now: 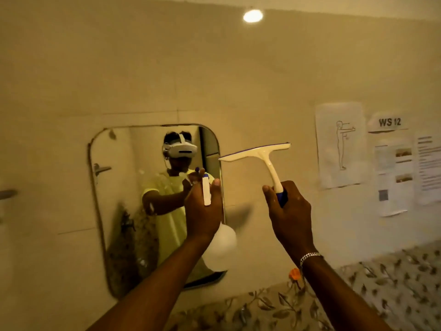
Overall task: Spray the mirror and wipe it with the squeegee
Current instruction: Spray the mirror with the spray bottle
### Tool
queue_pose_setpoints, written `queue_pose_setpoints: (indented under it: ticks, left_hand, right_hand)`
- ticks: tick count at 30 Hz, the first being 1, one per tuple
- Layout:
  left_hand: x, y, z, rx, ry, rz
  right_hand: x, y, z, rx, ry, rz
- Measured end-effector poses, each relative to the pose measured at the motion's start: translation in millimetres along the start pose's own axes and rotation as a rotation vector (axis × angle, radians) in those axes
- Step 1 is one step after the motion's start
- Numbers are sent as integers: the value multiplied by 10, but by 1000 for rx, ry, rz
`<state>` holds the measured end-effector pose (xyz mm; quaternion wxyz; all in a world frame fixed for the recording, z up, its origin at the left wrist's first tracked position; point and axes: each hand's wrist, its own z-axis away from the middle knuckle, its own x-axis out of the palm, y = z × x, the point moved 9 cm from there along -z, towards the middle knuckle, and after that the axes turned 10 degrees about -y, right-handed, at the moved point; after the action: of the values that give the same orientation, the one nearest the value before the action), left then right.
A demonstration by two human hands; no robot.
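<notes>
A rounded rectangular mirror (133, 187) hangs on the tiled wall, left of centre, and reflects a person in a yellow shirt. My left hand (202, 211) is raised in front of the mirror's right edge and grips a white spray bottle (220, 247) by its neck; the round body hangs below my hand and the nozzle points at the glass. My right hand (288, 206) is to the right of the mirror, closed on the blue grip of a white squeegee (260, 152). The squeegee's blade is held up in the air, tilted, near the mirror's upper right corner and apart from the glass.
Paper sheets (340, 144) and a "WS 12" label (389, 122) are stuck to the wall on the right. A band of leaf-patterned tiles (381, 283) runs along the lower right. A metal handle (8, 194) juts out at the far left. A ceiling lamp (253, 16) glows above.
</notes>
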<state>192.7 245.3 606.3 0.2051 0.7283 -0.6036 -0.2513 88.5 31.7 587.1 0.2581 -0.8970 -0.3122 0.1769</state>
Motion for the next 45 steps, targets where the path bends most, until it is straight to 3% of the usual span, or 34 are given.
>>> queue_pose_setpoints:
  ticks: [10,20,28,45]
  left_hand:
    - [-1597,-64,-197,-33,215,-198]
    - [-2094,-176,-216,-51,259,-258]
    - [-1952,-269,-224,-42,199,-215]
    - [-607,27,-343,3,78,-69]
  right_hand:
    - [936,-682,17,56,-73,-328]
    - [1306,-1002,113,80,-72,-500]
    - [1229,-1045,59,62,24,-500]
    - [505,-822,-145,66,167,-411]
